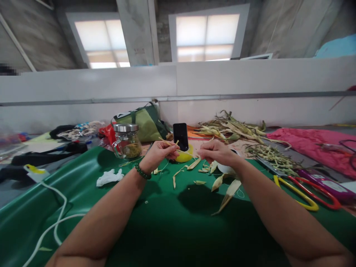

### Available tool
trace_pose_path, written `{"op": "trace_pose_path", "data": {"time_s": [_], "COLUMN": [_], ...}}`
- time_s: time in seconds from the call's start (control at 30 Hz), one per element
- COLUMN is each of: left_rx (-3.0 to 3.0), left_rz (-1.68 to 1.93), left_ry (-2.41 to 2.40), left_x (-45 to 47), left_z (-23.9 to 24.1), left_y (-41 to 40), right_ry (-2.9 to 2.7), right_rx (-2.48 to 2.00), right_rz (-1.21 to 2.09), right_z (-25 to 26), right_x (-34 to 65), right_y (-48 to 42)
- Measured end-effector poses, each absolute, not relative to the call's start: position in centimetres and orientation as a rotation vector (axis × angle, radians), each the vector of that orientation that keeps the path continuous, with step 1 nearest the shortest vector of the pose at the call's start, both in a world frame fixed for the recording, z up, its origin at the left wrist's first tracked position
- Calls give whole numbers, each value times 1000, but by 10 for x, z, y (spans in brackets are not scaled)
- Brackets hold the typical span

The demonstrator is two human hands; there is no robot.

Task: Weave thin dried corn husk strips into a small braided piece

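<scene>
My left hand [162, 151] pinches a thin, pale strip of dried corn husk [165, 141] between thumb and fingers; a green bead bracelet is on that wrist. To its right, my right hand [215, 151] is closed in a pinch at about the same height. A pale strand stretches from the left fingers towards the right ones, but what the right fingertips grip is too small to make out. Beneath both hands, loose husk pieces [228, 194] and scraps lie on the green mat [178, 218]. A fine thread hangs below my left hand.
A phone [180, 135] stands upright on a yellow holder [184, 156]. At left are a glass jar [130, 144], crumpled white tissue [109, 178] and a white cable [62, 207]. Scissors with red and yellow handles [300, 194] lie right, near husk piles [233, 128] and pink cloth [308, 144].
</scene>
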State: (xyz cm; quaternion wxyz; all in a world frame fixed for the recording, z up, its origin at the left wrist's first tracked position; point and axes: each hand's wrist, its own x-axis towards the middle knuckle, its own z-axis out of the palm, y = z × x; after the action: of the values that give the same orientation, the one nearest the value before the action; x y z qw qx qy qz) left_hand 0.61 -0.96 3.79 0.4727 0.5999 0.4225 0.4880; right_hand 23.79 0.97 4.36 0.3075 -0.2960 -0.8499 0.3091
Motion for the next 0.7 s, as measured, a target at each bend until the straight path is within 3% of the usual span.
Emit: {"op": "trace_pose_path", "data": {"time_s": [0.23,0.43,0.7], "left_rx": [1561,1573,1567], "left_rz": [1040,1043,980], "left_ry": [986,1026,1024], "left_x": [18,16,12], "left_z": [32,30,38], "left_y": [-15,-13,-17], "right_ry": [-2272,-2341,-2319], "right_rx": [-819,-810,-813], "right_rz": [655,303,391], "right_z": [24,22,29], "right_x": [213,208,214], "right_y": [3,-7,-1]}}
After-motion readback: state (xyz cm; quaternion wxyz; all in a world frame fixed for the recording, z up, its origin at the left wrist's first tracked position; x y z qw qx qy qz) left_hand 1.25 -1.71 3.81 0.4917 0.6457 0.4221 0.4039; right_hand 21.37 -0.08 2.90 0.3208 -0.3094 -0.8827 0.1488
